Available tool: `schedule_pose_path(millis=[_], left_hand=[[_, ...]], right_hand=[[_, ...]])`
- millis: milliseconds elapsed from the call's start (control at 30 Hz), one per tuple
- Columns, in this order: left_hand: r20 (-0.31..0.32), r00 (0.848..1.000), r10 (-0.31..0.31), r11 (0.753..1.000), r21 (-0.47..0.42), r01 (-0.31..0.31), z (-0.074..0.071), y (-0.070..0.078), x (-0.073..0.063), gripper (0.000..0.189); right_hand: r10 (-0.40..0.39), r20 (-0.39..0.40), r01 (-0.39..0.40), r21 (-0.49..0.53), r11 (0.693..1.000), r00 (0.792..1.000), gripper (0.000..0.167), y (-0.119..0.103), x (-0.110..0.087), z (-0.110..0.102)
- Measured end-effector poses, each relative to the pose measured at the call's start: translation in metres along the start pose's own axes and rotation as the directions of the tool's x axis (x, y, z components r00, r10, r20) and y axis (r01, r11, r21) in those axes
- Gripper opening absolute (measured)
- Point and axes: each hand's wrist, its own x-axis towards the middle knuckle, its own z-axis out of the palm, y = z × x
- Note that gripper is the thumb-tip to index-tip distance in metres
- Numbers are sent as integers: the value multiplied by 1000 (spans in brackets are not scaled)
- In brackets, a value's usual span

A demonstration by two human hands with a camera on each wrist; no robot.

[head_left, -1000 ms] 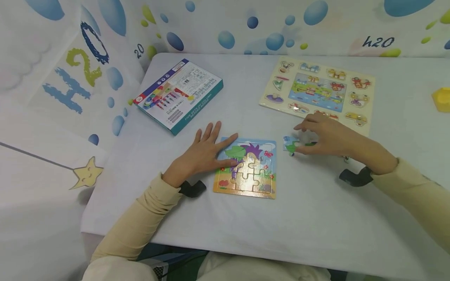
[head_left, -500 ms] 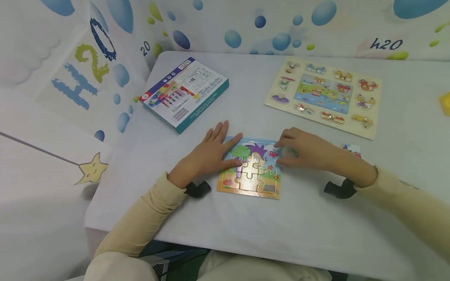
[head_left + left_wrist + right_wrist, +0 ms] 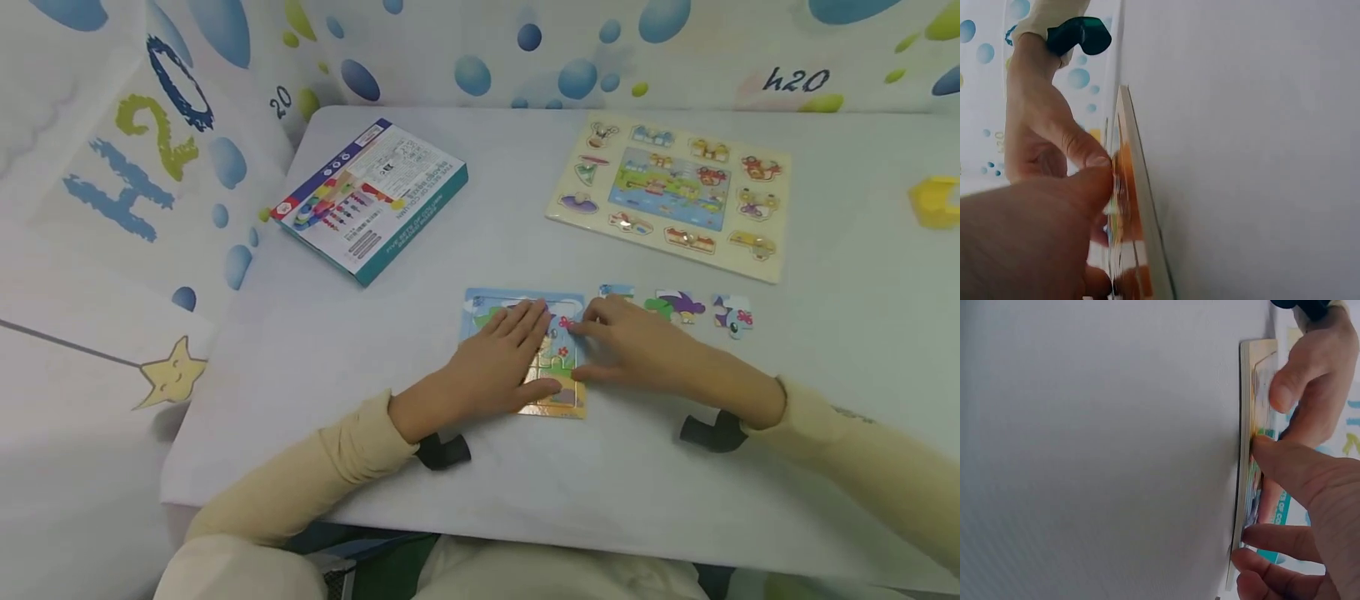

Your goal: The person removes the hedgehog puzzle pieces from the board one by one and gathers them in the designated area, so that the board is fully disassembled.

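A square jigsaw puzzle (image 3: pixel 558 375) in a blue-and-orange picture frame lies on the white table, its pieces fitted together. My left hand (image 3: pixel 495 358) rests across the left and middle of it, fingers straight and side by side, covering much of the picture. At the puzzle's right edge is my right hand (image 3: pixel 637 346), its thumb and fingertips spread apart along that side. The right wrist view shows the right thumb (image 3: pixel 1272 456) touching the board's border. Three loose jigsaw pieces lie just beyond the right hand: a blue one (image 3: pixel 617 291), a purple-and-green one (image 3: pixel 678 306) and a pale-blue one (image 3: pixel 732 315).
A wooden peg puzzle board (image 3: pixel 667 237) lies at the back right. At the back left is a flat teal-edged box (image 3: pixel 375 200). A yellow block (image 3: pixel 935 202) sits at the far right. The patterned curtain (image 3: pixel 502 50) borders the table's back.
My left hand has slid right from the puzzle's left border onto its middle. The right hand has moved left, from over the loose pieces to the puzzle's right edge, uncovering those pieces.
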Motion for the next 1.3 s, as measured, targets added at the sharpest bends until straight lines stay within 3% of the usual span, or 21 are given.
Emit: schedule_pose_path(millis=[267, 567, 733, 900, 1033, 1167, 1300], left_hand=[[-24, 993, -112, 993, 31, 113, 6, 2, -1, 98], [-67, 992, -108, 993, 49, 111, 7, 3, -1, 98], [-79, 992, -102, 992, 64, 107, 9, 3, -1, 97], [-96, 991, -89, 992, 86, 97, 8, 3, -2, 96], [-97, 992, -81, 992, 85, 90, 9, 3, -2, 95], [-101, 992, -76, 992, 90, 85, 10, 2, -1, 95], [-93, 993, -78, 992, 96, 87, 11, 1, 0, 95]], right_hand=[[10, 10, -10, 18, 1000, 1000, 56, -6, 3, 2], [111, 57, -117, 130, 984, 992, 52, -11, 6, -2], [126, 75, -135, 129, 982, 989, 52, -13, 6, -4], [84, 58, -88, 74, 993, 995, 50, -12, 6, -5], [-12, 23, 13, -34, 999, 1000, 49, -10, 8, -5], [-121, -19, 116, -161, 980, 993, 50, -8, 10, -5], [-168, -42, 155, -223, 962, 985, 50, -7, 11, -5]])
